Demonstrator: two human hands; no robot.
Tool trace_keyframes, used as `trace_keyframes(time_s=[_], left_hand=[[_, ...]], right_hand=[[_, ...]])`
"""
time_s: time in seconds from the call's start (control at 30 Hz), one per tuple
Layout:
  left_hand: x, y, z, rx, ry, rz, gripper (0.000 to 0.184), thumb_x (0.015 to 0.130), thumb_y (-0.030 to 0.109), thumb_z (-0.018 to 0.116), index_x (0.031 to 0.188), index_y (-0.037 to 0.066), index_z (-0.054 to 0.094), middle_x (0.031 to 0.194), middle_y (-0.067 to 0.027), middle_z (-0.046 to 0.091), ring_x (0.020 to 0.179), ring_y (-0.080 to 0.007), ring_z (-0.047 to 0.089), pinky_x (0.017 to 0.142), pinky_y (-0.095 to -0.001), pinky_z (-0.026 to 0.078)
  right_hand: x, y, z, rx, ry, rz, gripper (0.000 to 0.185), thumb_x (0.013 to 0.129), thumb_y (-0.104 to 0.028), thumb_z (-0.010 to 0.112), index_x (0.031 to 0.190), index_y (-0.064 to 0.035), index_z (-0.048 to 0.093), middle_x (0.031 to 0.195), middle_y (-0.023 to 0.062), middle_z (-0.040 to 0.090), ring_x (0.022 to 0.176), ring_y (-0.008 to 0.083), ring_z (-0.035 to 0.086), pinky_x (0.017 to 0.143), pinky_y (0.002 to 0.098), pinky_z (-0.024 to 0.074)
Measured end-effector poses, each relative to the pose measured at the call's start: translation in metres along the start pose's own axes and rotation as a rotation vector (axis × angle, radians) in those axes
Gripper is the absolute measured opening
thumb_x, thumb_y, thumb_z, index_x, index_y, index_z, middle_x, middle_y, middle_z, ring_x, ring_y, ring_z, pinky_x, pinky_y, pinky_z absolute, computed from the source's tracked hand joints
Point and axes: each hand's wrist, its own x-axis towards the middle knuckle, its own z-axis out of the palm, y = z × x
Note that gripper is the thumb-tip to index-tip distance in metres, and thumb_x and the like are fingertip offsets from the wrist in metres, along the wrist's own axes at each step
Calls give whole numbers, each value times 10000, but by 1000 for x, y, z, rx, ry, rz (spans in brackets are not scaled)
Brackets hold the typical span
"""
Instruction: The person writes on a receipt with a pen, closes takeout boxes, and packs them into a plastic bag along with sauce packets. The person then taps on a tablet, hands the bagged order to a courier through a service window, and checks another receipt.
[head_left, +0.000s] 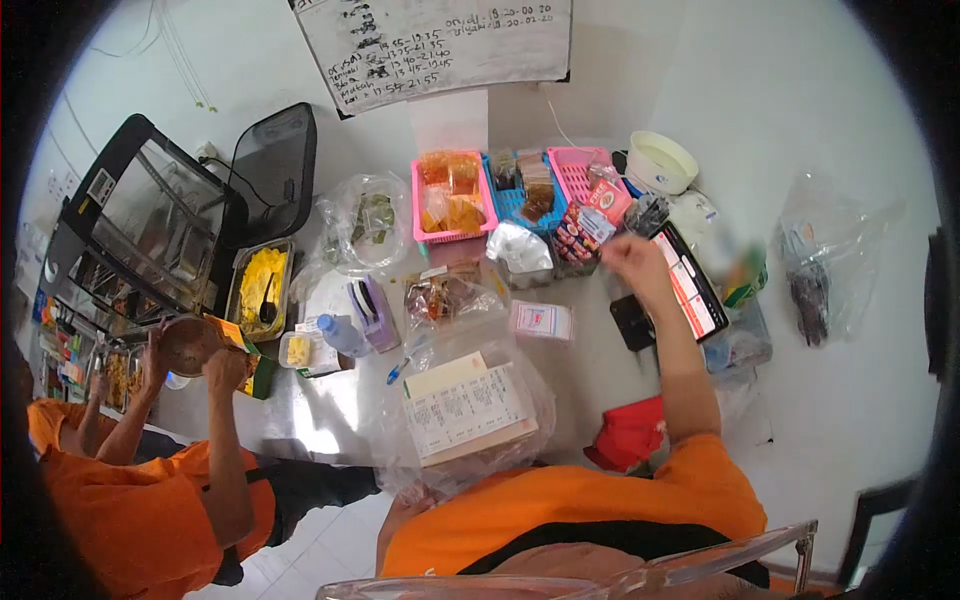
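Observation:
My right hand reaches over the back right of the table, its fingers drawn together beside a printed red and dark packet. Whether anything small is between the fingertips is hidden. Just right of this hand stands a lit tablet, with a black device lying beside it. My left hand is low at the table's front edge, against a clear plastic bag; its fingers are too blurred to read. On that bag lie printed paper slips.
Pink basket, blue basket, white bowl and foil pack line the back. A blue-capped bottle and yellow food tray stand left. At far left, a co-worker in orange holds a brown bowl.

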Motion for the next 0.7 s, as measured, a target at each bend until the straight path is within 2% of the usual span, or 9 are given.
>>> trace_keyframes(time_s=[0.07, 0.17, 0.2, 0.27, 0.3, 0.4, 0.43, 0.63, 0.7], left_hand=[[4, 1, 5, 0, 22, -2, 330, 884, 151, 535, 1185, 19, 497, 1097, -83, 591, 960, -195, 579, 856, -329, 458], [8, 2, 15, -2, 58, -6, 331, 886, 151, 535, 1186, 17, 498, 1098, -82, 591, 962, -192, 578, 856, -325, 457], [9, 2, 19, -1, 68, -8, 332, 886, 152, 536, 1187, 17, 498, 1099, -82, 591, 962, -191, 578, 856, -324, 456], [9, 2, 26, 1, 95, -17, 332, 887, 152, 536, 1188, 16, 498, 1100, -82, 590, 963, -189, 577, 856, -321, 455], [7, 1, 29, 2, 107, -17, 332, 888, 152, 537, 1188, 15, 498, 1100, -81, 590, 963, -189, 577, 856, -319, 455], [6, 0, 36, 7, 125, -9, 333, 889, 153, 538, 1190, 14, 499, 1102, -81, 590, 965, -186, 576, 856, -315, 453], [6, -2, 38, 6, 128, -14, 334, 890, 153, 538, 1190, 13, 499, 1102, -81, 590, 965, -185, 576, 856, -314, 453], [9, -6, 43, 5, 118, -16, 336, 893, 155, 540, 1193, 10, 500, 1106, -79, 590, 968, -180, 574, 856, -305, 450], [8, -5, 44, 15, 109, -18, 336, 894, 155, 540, 1194, 9, 500, 1107, -79, 589, 969, -179, 573, 856, -302, 449]], right_hand=[[78, 67, -23, -484, 302, -292, 256, 722, -140, 727, 923, -12, 635, 903, 94, 587, 776, 203, 587, 703, 314, 483], [141, 110, -38, -1100, 343, -500, 382, 676, -202, 762, 974, -23, 604, 1010, 145, 550, 908, 287, 571, 765, 399, 477], [157, 121, -43, -1154, 336, -392, 387, 677, -209, 752, 983, -27, 601, 1033, 149, 550, 925, 302, 566, 774, 411, 476], [178, 141, -46, -1252, 299, -162, 397, 679, -222, 733, 1000, -34, 595, 1079, 155, 552, 960, 330, 557, 791, 437, 472], [181, 137, -46, -1198, 251, -59, 376, 677, -212, 726, 965, -18, 581, 1064, 194, 561, 938, 357, 574, 776, 446, 477], [199, 157, -54, -1050, 232, -91, 329, 703, -209, 704, 926, -2, 580, 983, 219, 588, 889, 388, 588, 766, 461, 476], [205, 161, -55, -1002, 233, -101, 411, 655, -228, 776, 928, -4, 566, 886, 206, 602, 877, 390, 576, 760, 437, 461], [209, 141, -67, -1010, 175, -53, 266, 766, -249, 669, 819, 5, 612, 854, 230, 622, 834, 390, 598, 735, 461, 463], [212, 142, -73, -1060, 169, -109, 274, 813, -269, 613, 868, -1, 627, 843, 233, 620, 824, 399, 596, 734, 461, 464]])
